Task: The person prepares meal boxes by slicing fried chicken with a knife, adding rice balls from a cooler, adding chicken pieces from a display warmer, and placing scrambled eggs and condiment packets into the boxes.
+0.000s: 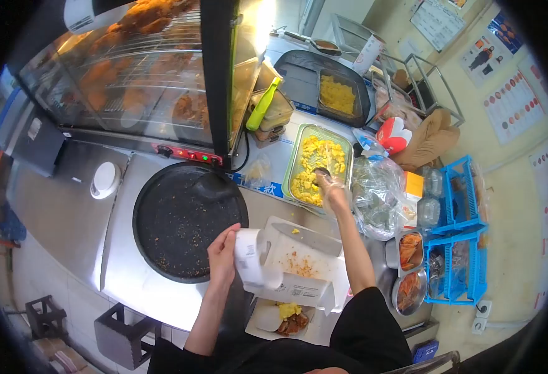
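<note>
My left hand (223,250) is closed on a white paper container (249,252), between the round black pan and the cutting board. Under a clear glove, my right hand (331,189) reaches into a glass tray (350,153) of yellow scrambled egg (314,151), its fingers around a dark utensil (321,171). On the white cutting board (280,249) lie a knife (308,239) and reddish crumbs. Below the board, an open white box (255,329) holds yellow egg and browned pieces of food, beside a printed white carton flap (299,288).
The black pan (190,221) lies left of my left hand. A heated glass cabinet (124,81) stands at the upper left. To the right are a plastic bag (377,196), metal tins (409,292) of orange food and blue baskets (464,268). A black stool (121,333) stands at the lower left.
</note>
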`<action>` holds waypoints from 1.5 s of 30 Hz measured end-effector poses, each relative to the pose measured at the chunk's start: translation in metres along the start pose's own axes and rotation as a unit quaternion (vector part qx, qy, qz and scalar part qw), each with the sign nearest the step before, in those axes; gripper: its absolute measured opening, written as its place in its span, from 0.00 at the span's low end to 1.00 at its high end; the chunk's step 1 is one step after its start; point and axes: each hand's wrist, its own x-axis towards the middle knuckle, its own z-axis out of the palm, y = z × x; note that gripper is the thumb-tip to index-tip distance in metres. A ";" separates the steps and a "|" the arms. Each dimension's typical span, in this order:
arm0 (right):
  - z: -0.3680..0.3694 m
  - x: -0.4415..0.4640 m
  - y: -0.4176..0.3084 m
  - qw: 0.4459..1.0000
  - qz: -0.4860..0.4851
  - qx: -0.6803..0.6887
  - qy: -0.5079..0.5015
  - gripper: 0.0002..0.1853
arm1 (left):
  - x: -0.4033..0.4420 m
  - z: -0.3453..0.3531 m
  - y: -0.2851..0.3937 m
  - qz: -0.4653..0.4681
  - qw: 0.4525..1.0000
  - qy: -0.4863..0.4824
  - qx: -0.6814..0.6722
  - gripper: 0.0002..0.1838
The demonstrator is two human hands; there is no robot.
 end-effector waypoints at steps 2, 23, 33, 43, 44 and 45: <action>-0.023 -0.065 -0.091 0.998 -0.052 0.024 -0.006 0.23 | 0.006 0.009 -0.003 -0.012 0.999 -0.026 -0.021 0.16; -0.041 -0.209 -0.212 0.948 -0.314 -0.009 -0.054 0.22 | -0.037 0.090 0.061 -0.133 0.793 -0.307 -0.510 0.36; -0.066 -0.093 -0.096 0.988 -0.097 -0.066 0.101 0.31 | -0.138 0.096 0.167 -0.096 0.811 -0.263 -0.514 0.45; -0.003 -0.127 -0.089 0.979 -0.129 0.132 -0.084 0.30 | -0.238 0.133 0.281 0.118 0.783 -0.506 -0.343 0.48; 0.012 -0.129 -0.124 0.976 -0.159 0.113 -0.094 0.29 | -0.254 0.136 0.285 0.139 0.773 -0.530 -0.319 0.48; 0.023 -0.130 -0.151 0.972 -0.185 0.102 -0.102 0.29 | -0.261 0.142 0.286 0.158 0.763 -0.552 -0.297 0.47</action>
